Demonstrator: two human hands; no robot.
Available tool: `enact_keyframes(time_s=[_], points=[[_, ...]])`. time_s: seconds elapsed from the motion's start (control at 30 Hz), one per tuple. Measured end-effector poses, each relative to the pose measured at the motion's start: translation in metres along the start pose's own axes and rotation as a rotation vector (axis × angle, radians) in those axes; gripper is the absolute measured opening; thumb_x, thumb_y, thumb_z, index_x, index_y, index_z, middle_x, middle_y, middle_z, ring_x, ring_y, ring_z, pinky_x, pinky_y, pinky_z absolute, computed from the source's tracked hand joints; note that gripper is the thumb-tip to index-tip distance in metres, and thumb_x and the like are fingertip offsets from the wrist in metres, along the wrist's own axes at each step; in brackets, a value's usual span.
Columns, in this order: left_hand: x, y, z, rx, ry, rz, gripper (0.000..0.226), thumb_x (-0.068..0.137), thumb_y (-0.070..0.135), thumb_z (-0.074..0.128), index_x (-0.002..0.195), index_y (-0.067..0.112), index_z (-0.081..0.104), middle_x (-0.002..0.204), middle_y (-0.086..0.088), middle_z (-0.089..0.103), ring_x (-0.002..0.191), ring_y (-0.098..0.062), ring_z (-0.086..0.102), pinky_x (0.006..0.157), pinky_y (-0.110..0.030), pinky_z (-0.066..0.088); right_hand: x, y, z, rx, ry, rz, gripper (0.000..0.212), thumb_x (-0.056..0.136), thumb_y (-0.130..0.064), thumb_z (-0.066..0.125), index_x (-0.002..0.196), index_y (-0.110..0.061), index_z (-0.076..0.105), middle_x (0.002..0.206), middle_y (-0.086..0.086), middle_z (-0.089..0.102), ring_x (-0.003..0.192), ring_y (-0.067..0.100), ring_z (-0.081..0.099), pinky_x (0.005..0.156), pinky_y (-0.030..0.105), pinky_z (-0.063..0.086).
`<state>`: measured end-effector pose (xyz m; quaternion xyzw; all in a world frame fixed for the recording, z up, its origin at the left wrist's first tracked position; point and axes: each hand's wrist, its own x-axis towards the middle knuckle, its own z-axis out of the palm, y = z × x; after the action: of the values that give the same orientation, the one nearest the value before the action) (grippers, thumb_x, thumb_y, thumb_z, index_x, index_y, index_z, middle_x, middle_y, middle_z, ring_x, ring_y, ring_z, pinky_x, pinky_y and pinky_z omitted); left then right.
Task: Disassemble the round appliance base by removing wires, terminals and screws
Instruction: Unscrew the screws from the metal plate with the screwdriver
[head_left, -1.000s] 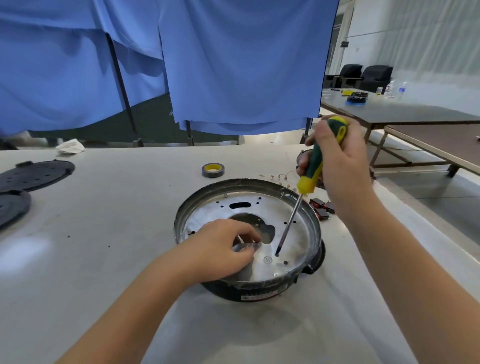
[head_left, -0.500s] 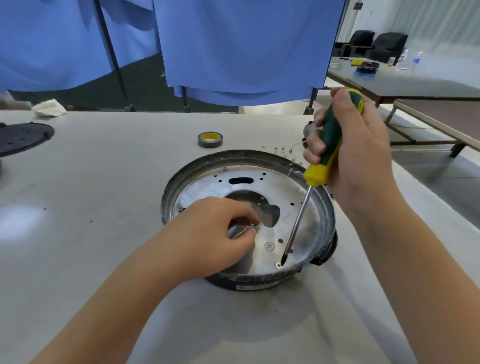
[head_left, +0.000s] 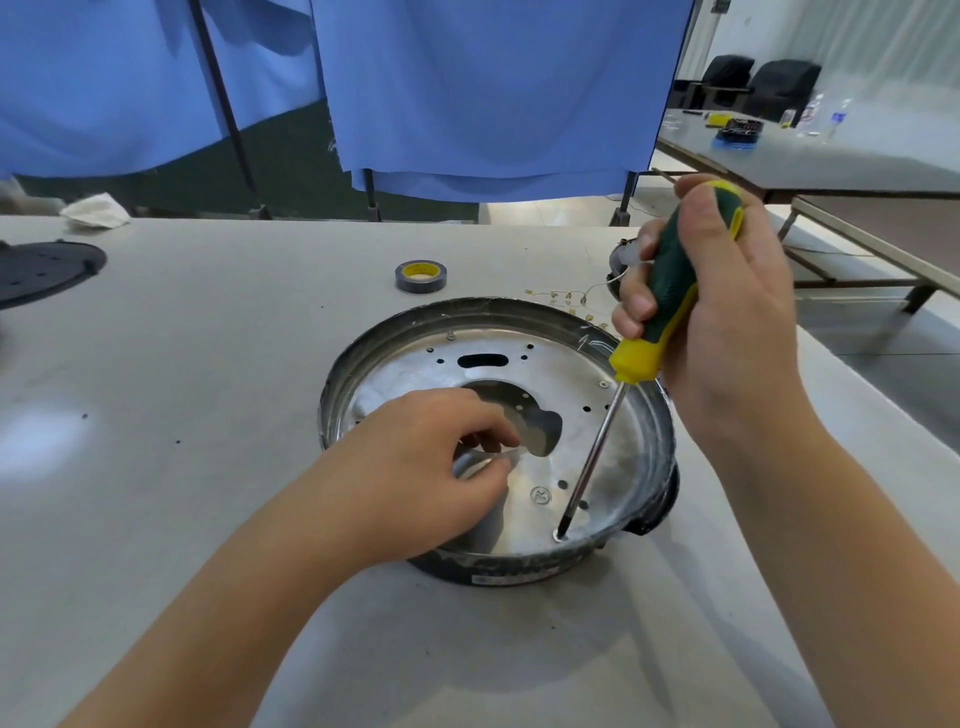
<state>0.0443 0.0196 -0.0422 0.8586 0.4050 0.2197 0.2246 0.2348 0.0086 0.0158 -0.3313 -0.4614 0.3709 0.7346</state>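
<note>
Shiny bare-metal round base (head_left: 587, 358), matt pale tabletop (head_left: 234, 364), probably rubbery screwdriver handle (head_left: 670, 291), blue cloth curtain (head_left: 493, 88)

Tape roll (head_left: 421, 276) behind base (head_left: 363, 353)

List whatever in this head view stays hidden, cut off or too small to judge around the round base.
- Screw head under the screwdriver tip: too small, covered by the tip.
- What the left hand pinches: its fingers hide it.
- Label on the round base wall: blurred, unreadable.
- Small parts behind the right hand: mostly hidden.
- Black disc: cut by the left edge.
</note>
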Motion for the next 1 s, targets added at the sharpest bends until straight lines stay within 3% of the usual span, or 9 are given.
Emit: enact_keyframes(time_s=[0.2,0.33,0.47,0.63,0.8,1.0], points=[[0.001,-0.001,0.001,0.005,-0.001,-0.014,0.023,0.08,0.048,0.05,0.097,0.042,0.064,0.092,0.026,0.062,0.095,0.006,0.057,0.082,-0.03,0.051,-0.003,-0.006,0.003,-0.066,-0.069,-0.058,0.008,0.098,-0.022,0.042,0.102,-0.015,0.043,0.08,0.005,0.048,0.049,0.013,0.048,0.046,0.026,0.043],[0.001,-0.001,0.0,-0.001,-0.006,-0.006,0.021,0.081,0.045,0.052,0.097,0.04,0.065,0.092,0.026,0.062,0.095,0.006,0.057,0.083,-0.028,0.051,-0.012,-0.017,0.018,-0.392,-0.158,-0.36,0.021,0.092,-0.022,0.059,0.098,-0.018,0.039,0.075,0.005,0.046,0.05,0.014,0.055,0.048,0.026,0.048],[0.002,-0.002,0.0,-0.009,-0.019,-0.008,0.016,0.085,0.041,0.057,0.098,0.039,0.066,0.093,0.025,0.062,0.094,0.005,0.057,0.083,-0.028,0.051,-0.02,-0.029,0.033,-0.78,-0.209,-0.62,0.043,0.083,-0.038,0.07,0.095,-0.013,0.037,0.071,-0.006,0.042,0.058,0.004,0.049,0.056,0.01,0.039],[0.002,-0.002,0.001,-0.02,-0.009,-0.014,0.015,0.085,0.04,0.059,0.097,0.037,0.067,0.091,0.024,0.064,0.093,0.005,0.057,0.084,-0.027,0.051,-0.016,-0.034,0.034,-1.03,-0.2,-0.563,0.044,0.078,-0.061,0.062,0.094,-0.022,0.05,0.078,-0.006,0.052,0.071,0.007,0.05,0.061,0.018,0.044],[0.004,-0.003,0.0,-0.002,-0.018,-0.024,0.017,0.085,0.042,0.056,0.098,0.039,0.067,0.09,0.024,0.064,0.09,0.006,0.057,0.082,-0.028,0.052,-0.003,-0.045,0.02,-1.015,-0.268,-0.389,0.038,0.076,-0.057,0.065,0.096,-0.025,0.059,0.083,-0.003,0.058,0.077,0.011,0.056,0.071,0.034,0.052],[0.006,0.0,-0.002,0.019,-0.03,-0.054,0.016,0.085,0.04,0.057,0.097,0.037,0.068,0.088,0.021,0.065,0.086,0.005,0.058,0.081,-0.025,0.052,0.005,-0.066,0.017,-0.906,-0.542,-0.194,0.042,0.07,-0.052,0.067,0.103,-0.026,0.063,0.085,0.0,0.066,0.079,0.013,0.065,0.077,0.03,0.056]])
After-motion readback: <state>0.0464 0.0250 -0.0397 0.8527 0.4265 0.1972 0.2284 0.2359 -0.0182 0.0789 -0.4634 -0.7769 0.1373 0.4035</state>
